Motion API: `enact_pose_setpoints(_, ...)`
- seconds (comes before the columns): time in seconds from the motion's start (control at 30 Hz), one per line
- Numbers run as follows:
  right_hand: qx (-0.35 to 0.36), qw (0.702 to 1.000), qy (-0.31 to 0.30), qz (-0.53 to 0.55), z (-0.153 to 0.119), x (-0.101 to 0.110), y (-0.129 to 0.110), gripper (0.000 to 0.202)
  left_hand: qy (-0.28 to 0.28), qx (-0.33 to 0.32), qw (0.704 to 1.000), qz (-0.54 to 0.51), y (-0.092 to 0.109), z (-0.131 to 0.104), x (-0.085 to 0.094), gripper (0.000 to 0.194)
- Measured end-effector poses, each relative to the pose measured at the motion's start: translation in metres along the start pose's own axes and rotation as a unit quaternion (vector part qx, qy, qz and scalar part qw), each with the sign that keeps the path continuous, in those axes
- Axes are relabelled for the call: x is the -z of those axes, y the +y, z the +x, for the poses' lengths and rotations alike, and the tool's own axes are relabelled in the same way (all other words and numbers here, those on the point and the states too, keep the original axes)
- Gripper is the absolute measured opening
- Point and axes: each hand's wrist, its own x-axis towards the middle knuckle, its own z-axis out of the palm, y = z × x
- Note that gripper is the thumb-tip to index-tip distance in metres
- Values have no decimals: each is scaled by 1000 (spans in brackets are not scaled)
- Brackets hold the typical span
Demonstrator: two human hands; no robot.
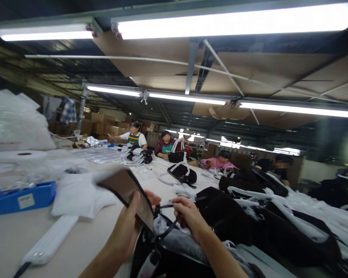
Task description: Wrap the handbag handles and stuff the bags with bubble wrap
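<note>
A flat brown panel with a dark edge stands tilted in my left hand, thumb on its face and fingers behind it. My right hand is closed in a pinch on a thin dark strap, which runs left toward the panel's lower corner. Below both hands sits an open black handbag with clear plastic and white wrapping inside its mouth. Whether the panel is joined to the bag cannot be made out.
Black handbags with white-wrapped handles pile up on the right. On the left are a blue tray, white sheets, a white-wrapped strap and a white roll. Several co-workers sit across the table.
</note>
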Motion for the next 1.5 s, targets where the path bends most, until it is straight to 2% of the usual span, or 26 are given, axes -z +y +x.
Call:
enact_pose_setpoints(0.1,20,1000,-15,11,2,-1,-1,38,-31,-53,988,140,5,7,-20,53)
enact_pose_setpoints(0.17,39,999,-25,21,1,-1,-3,39,-75,-95,960,252,9,10,-31,51)
enact_pose_setpoints(0.23,56,997,-33,37,0,0,-7,36,-118,-119,934,317,12,11,-39,45)
enact_pose_setpoints(0.37,70,990,-66,101,-6,0,-15,41,-168,-137,898,383,14,13,-38,28)
enact_pose_setpoints(0.5,50,964,-153,209,-13,-1,-23,55,-139,-130,863,468,11,23,-31,28)
enact_pose_setpoints(0.57,37,940,-203,271,-16,0,-25,54,-128,-122,815,552,8,29,-30,27)
enact_pose_setpoints(0.67,9,909,-267,320,-21,5,-26,58,-146,-109,694,696,4,36,-29,28)
enact_pose_setpoints(0.7,-1,904,-281,322,-23,8,-25,63,-158,-107,663,724,2,38,-29,27)
enact_pose_setpoints(0.77,-17,908,-292,301,-28,15,-25,69,-186,-109,629,747,-2,40,-27,25)
enact_pose_setpoints(0.9,-15,956,-242,167,-31,26,-24,55,-233,-120,598,757,-1,37,-21,27)
enact_pose_setpoints(0.97,-5,975,-207,82,-29,26,-23,47,-248,-132,595,753,7,33,-18,30)
enact_pose_setpoints(1.0,-3,980,-195,45,-27,24,-23,46,-257,-143,605,740,12,30,-18,34)
enact_pose_setpoints(1.1,0,983,-185,-3,-26,13,-26,37,-275,-190,669,664,21,22,-22,56)
enact_pose_setpoints(1.13,6,982,-189,-2,-26,9,-28,32,-278,-203,683,644,21,21,-24,58)
enact_pose_setpoints(1.17,13,980,-196,2,-28,6,-30,27,-280,-215,685,637,20,21,-25,57)
enact_pose_setpoints(1.2,18,979,-201,13,-29,4,-32,23,-280,-228,673,645,17,22,-25,56)
enact_pose_setpoints(1.27,7,980,-190,62,-32,5,-36,23,-261,-252,625,691,12,27,-21,59)
enact_pose_setpoints(1.33,-21,979,-156,129,-33,9,-36,31,-214,-257,577,745,8,33,-13,59)
enact_pose_setpoints(1.4,-40,977,-127,167,-32,14,-33,39,-175,-249,544,782,8,36,-6,51)
enact_pose_setpoints(1.5,-37,984,-112,132,-27,17,-25,42,-184,-285,510,791,10,34,1,30)
